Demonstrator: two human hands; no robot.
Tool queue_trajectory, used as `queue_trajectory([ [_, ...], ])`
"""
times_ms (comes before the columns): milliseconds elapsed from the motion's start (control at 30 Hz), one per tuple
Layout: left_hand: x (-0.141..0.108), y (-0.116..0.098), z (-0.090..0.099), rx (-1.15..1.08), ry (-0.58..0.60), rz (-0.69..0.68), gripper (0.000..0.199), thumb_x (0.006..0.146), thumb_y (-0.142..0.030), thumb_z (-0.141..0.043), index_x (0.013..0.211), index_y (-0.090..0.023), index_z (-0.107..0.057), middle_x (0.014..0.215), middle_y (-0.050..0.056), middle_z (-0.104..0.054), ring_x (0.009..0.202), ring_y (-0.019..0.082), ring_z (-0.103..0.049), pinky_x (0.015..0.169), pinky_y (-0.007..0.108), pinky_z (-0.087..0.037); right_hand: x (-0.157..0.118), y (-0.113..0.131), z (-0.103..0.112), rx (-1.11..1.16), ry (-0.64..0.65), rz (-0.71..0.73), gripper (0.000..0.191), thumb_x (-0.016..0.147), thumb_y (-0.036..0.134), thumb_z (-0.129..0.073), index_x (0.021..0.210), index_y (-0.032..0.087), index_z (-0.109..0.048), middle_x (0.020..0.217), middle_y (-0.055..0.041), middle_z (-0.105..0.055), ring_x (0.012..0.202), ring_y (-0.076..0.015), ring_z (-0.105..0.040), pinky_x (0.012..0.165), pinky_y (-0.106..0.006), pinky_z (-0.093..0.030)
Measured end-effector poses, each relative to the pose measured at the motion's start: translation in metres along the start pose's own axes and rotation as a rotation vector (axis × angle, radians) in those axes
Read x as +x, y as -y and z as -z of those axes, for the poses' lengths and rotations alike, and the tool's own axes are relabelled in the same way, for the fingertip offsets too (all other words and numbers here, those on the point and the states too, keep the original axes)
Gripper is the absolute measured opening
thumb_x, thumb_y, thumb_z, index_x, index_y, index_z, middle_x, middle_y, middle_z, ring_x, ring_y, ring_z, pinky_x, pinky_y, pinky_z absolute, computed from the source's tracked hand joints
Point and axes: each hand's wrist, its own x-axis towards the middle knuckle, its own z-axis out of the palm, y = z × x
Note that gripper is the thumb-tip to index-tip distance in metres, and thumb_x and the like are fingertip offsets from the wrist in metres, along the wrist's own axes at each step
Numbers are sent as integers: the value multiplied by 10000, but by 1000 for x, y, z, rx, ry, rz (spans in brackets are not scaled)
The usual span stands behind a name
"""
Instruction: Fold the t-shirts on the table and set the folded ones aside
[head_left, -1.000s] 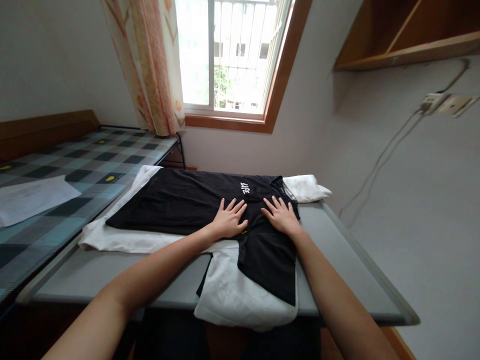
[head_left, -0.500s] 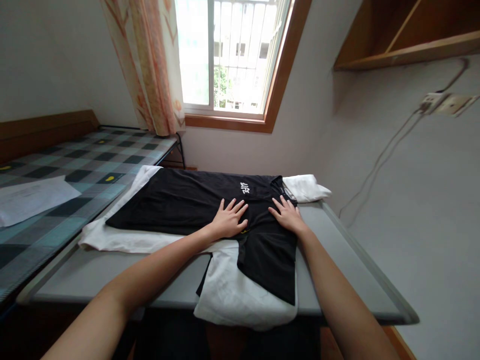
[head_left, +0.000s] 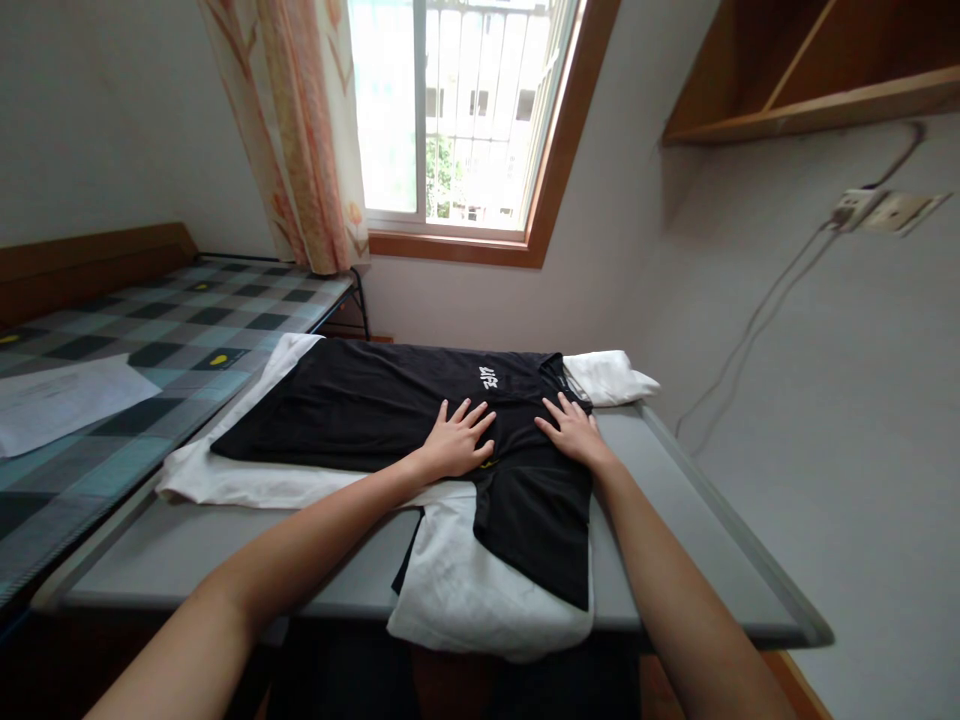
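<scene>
A black T-shirt point(head_left: 375, 400) with white lettering on its chest lies spread out sideways, its collar to the right. Beneath it is a white garment point(head_left: 480, 580), which shows along the near side, at the left hem and past the collar. Part of it hangs over the table's near edge. My left hand point(head_left: 459, 440) rests flat with fingers spread on the black shirt, below the lettering. Near the collar and shoulder, my right hand point(head_left: 571, 430) also lies flat on the shirt, fingers apart. Neither hand grips the cloth.
Both garments lie on a grey table point(head_left: 675, 540). On the left, a bed with a checked mattress point(head_left: 225, 300) adjoins it, with paper sheets point(head_left: 67, 400) on top. A curtain point(head_left: 300, 150) hangs beside the window. At the right wall, cables point(head_left: 750, 330) run down from a socket point(head_left: 862, 208).
The view has shifted very slightly. Both hands and the garments keep the same places on the table.
</scene>
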Motion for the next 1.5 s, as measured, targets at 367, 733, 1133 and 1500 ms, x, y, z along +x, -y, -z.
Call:
queue_trajectory([
  [367, 0, 0, 1, -13, -8, 3, 589, 965, -517, -342, 1504, -282, -368, 1596, 36, -296, 1476, 322, -223, 1154, 655, -154, 1, -1, -1, 17, -3, 22, 653, 964, 594, -309, 1536, 281, -332, 1636, -80, -179, 1466, -342, -232, 1145, -572, -238],
  [733, 0, 0, -1, -11, -7, 2, 592, 964, -519, -342, 1507, -284, -361, 1597, 31, -296, 1475, 316, -227, 1158, 648, -152, 3, -3, -3, 16, -7, 24, 655, 958, 602, -318, 1533, 287, -339, 1635, -76, -187, 1461, -341, -246, 1144, -563, -245],
  [1133, -1, 0, 1, -9, 0, 3, 586, 968, -525, -326, 1505, -293, -362, 1598, 32, -298, 1478, 317, -219, 1159, 639, -161, 1, -2, 0, 8, -5, 22, 651, 958, 595, -315, 1532, 288, -340, 1633, -73, -196, 1461, -339, -247, 1148, -552, -246],
  [1500, 0, 1, -1, -11, 1, 3, 594, 968, -530, -325, 1511, -289, -351, 1602, 30, -287, 1480, 316, -210, 1160, 640, -154, 2, -3, -1, 14, -2, 25, 655, 957, 598, -320, 1531, 283, -342, 1634, -82, -190, 1460, -341, -245, 1139, -566, -252],
])
